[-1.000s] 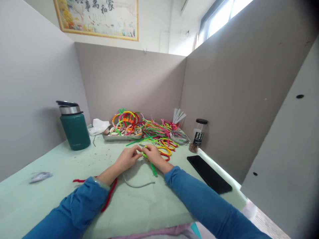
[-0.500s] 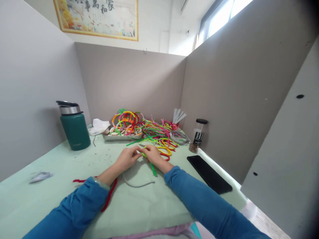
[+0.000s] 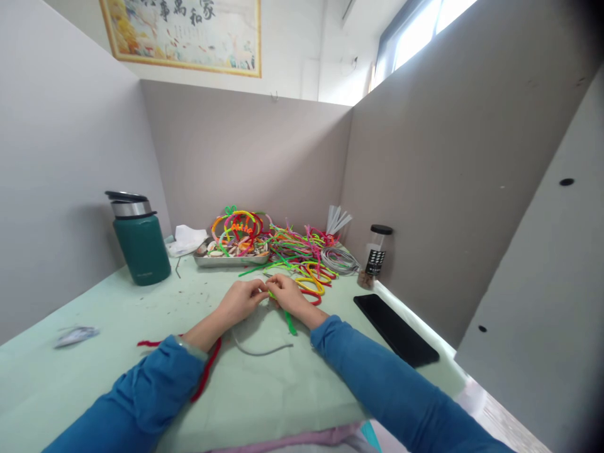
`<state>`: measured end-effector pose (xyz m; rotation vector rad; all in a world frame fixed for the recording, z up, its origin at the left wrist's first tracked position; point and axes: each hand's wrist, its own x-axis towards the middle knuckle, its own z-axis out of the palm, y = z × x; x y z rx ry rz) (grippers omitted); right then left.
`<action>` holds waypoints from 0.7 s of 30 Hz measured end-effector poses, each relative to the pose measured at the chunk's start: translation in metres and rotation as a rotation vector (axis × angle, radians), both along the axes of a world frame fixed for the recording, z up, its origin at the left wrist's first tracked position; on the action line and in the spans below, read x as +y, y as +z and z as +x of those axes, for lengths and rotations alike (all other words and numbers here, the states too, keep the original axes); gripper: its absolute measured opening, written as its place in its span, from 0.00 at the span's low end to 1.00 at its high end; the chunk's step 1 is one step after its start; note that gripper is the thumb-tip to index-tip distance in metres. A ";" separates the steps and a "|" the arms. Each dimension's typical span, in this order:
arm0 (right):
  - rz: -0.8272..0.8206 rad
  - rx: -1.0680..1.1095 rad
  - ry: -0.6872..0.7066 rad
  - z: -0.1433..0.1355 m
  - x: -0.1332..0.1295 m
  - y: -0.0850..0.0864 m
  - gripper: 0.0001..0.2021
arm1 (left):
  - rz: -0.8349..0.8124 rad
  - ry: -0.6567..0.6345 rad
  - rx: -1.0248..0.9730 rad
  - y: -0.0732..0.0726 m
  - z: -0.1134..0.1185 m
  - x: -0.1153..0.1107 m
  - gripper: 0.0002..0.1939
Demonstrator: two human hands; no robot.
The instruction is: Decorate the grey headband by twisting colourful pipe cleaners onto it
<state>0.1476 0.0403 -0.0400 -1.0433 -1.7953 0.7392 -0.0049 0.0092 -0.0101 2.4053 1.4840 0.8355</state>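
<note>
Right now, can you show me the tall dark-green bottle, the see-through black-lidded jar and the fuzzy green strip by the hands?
Tall dark-green bottle (image 3: pixel 142 250): head view, middle of its body.
See-through black-lidded jar (image 3: pixel 374 260): head view, mid-side.
Fuzzy green strip (image 3: pixel 290 323): head view, free lower end.

You're at a cubicle-style craft station, part office, part workshop.
Smooth grey panels (image 3: pixel 245 145) enclose your pale green table (image 3: pixel 283 393) on three sides, below a gold-bordered picture with black Chinese characters (image 3: pixel 189 31) at upper left and a bright dark-framed window (image 3: pixel 419 38) at upper right; mid-frame, a tangled heap of multicoloured fuzzy stems (image 3: pixel 297 242) and a shallow metal tray (image 3: pixel 231 260) suggest handcraft.
</note>
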 end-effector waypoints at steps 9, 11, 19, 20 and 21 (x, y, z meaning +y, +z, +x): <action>0.029 -0.090 0.040 0.002 -0.009 0.008 0.08 | -0.006 -0.023 0.045 0.001 0.000 -0.001 0.12; 0.058 -0.116 0.037 0.002 -0.009 0.008 0.08 | -0.014 -0.021 0.053 0.002 0.001 -0.001 0.12; 0.119 -0.138 0.060 0.002 -0.006 0.004 0.09 | 0.001 -0.027 0.097 -0.005 -0.002 0.005 0.12; 0.122 -0.141 0.065 0.002 -0.006 0.003 0.09 | 0.000 -0.031 0.097 -0.006 -0.002 0.005 0.12; 0.122 -0.145 0.071 0.002 -0.006 0.003 0.09 | -0.005 -0.034 0.095 -0.006 -0.002 0.006 0.11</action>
